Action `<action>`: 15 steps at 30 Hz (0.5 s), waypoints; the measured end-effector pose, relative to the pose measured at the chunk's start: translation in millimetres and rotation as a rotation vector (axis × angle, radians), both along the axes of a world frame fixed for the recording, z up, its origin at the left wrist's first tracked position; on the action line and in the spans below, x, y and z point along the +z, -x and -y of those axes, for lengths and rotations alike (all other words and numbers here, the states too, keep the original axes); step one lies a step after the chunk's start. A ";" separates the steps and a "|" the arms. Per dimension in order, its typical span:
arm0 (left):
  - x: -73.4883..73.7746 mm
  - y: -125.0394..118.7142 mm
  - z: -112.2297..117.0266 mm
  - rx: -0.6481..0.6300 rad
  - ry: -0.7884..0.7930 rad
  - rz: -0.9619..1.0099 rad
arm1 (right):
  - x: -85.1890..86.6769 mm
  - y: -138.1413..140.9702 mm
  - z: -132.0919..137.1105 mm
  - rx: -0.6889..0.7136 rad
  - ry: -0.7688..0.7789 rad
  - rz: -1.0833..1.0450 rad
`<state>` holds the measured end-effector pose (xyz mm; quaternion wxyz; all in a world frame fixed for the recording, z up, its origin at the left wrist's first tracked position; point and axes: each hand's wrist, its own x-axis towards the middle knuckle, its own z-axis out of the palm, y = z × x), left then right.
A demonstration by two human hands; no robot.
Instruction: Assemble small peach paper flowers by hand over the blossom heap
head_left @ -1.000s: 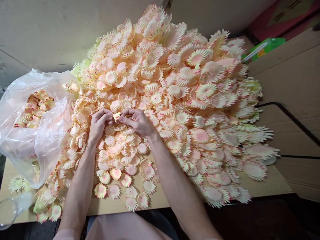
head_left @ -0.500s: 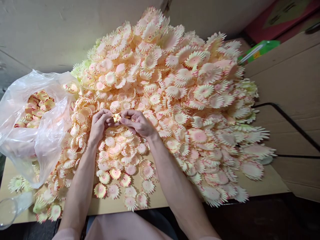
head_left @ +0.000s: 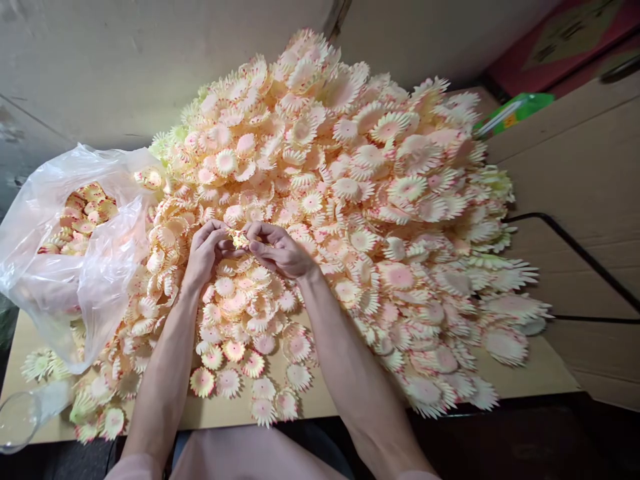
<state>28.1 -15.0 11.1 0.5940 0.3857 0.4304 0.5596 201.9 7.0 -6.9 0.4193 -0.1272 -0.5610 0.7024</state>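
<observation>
**Flower piece [head_left: 238, 238] caught between left hand [head_left: 204, 249] and right hand [head_left: 281, 251]!**

And it's close work: both hands are pinched on that small, crumpled-looking piece, the left gripping one side, the right the other, nearly meeting. Its exact shape is partly hidden by the grip. How far along? I'd call this piece half-worked, not finished. Out to the left of the left hand, a plastic bag [head_left: 113, 267] holds a batch of curled pieces [head_left: 84, 228]; those look done, in my judgement. Plenty appears left: a huge heap [head_left: 347, 189] climbs beyond both hands and spreads well to the right of the right hand, while stragglers [head_left: 263, 411] lie below the hands, nearer the body.

Now the materials! Thin, bendy-looking discs, pale cream with pinkish middles, rims cut into narrow petals and flecked red. The bag is filmy, wrinkled, see-through. Below the hands, the desk [head_left: 215, 415] shows a smooth, pale, wood-coloured top.
</observation>
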 end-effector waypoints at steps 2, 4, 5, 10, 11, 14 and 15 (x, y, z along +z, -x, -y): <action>-0.7 -0.1 -0.3 0.000 0.000 0.011 | -2.0 -0.1 -0.4 0.000 0.016 -0.015; -1.4 -0.2 -0.4 0.007 0.000 0.017 | -3.2 0.3 -0.3 -0.007 0.039 -0.039; -1.6 -0.4 -0.3 0.012 0.000 0.018 | -3.3 0.6 0.0 -0.013 0.049 -0.049; -3.5 -0.8 -0.6 0.014 -0.001 0.024 | -0.2 1.6 1.5 -0.019 0.055 -0.063; -3.8 -0.4 -1.0 0.012 -0.015 0.030 | 0.3 1.8 1.6 -0.024 0.042 -0.051; -3.9 1.8 -2.5 0.029 -0.091 0.055 | -1.0 3.5 0.5 -0.113 0.013 0.034; -3.6 2.7 -2.8 0.049 -0.121 0.048 | -2.4 4.5 -0.3 -0.160 0.012 0.063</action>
